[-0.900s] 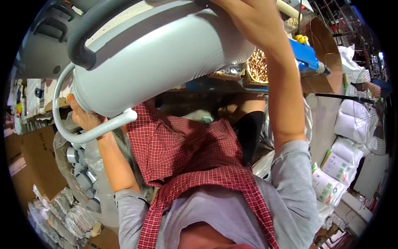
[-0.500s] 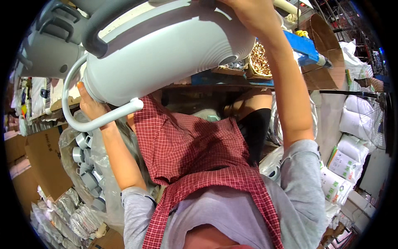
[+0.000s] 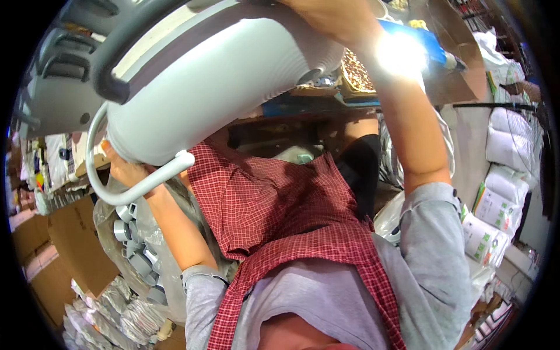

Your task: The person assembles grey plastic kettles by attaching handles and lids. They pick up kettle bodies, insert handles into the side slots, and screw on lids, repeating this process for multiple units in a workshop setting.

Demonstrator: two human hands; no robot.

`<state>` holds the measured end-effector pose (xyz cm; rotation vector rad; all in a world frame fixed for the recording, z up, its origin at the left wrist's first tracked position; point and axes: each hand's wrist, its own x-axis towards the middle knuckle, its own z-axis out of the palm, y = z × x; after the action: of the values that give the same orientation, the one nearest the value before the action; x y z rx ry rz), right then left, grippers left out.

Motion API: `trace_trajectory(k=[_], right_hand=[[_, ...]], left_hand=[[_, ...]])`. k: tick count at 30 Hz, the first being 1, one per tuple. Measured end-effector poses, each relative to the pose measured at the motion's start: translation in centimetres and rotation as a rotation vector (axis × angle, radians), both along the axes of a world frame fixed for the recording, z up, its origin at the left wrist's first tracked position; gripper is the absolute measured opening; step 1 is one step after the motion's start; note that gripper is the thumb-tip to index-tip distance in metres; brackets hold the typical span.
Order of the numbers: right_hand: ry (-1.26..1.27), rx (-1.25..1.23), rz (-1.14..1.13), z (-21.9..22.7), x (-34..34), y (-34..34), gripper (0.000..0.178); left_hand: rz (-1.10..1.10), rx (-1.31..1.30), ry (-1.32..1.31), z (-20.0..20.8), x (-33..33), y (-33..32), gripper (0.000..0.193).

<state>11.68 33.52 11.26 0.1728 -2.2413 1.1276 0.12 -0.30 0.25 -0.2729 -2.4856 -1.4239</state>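
Note:
A large grey plastic watering can (image 3: 204, 87) lies tilted across the bench edge, above my lap. It has a dark grey handle (image 3: 111, 64) and a thin pale spout (image 3: 125, 195) bent into a hook. My left hand (image 3: 123, 166) cups its lower left end, behind the spout, with part of the fingers hidden. At the upper right end, my right hand (image 3: 332, 20) grips the can from above. The top edge of the picture cuts off some of that hand, and its fingertips are hidden.
More grey cans (image 3: 61, 99) stand at the left. Beyond the can is a tray of coppery screws (image 3: 357, 73), near a blue tool (image 3: 431, 49). A clear bag of grey plastic parts (image 3: 140, 259) sits beside my left arm, near a cardboard box (image 3: 76, 239). White packages (image 3: 496, 198) line the right.
The watering can has shifted left and slightly lower in view, both hands moving with it. A bright glare now covers my right wrist and part of the blue tool.

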Motion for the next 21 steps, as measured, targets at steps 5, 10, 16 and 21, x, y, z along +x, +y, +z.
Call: trace_trajectory(k=[5,10,16,21], right_hand=[[0.05,0.119,-0.108,-2.1,-0.7,0.4,0.037],[-0.03,0.1,-0.291,-3.2,-0.7,-0.8,0.044],[-0.14,0.059,-0.324,-3.5,-0.3,-0.8,0.041],[0.401,0.031,-0.57,-7.8,10.0,-4.9,0.038]], left_hand=[[-0.056,-0.114,0.207,-1.8,-0.1,-0.3,0.04],[-0.1,0.305,0.011,-1.6,1.4,1.4,0.04],[-0.263,0.251,-0.06,-2.1,4.4,4.4,0.04],[-0.339,0.197,-0.085,-2.4,7.8,3.3,0.04]])
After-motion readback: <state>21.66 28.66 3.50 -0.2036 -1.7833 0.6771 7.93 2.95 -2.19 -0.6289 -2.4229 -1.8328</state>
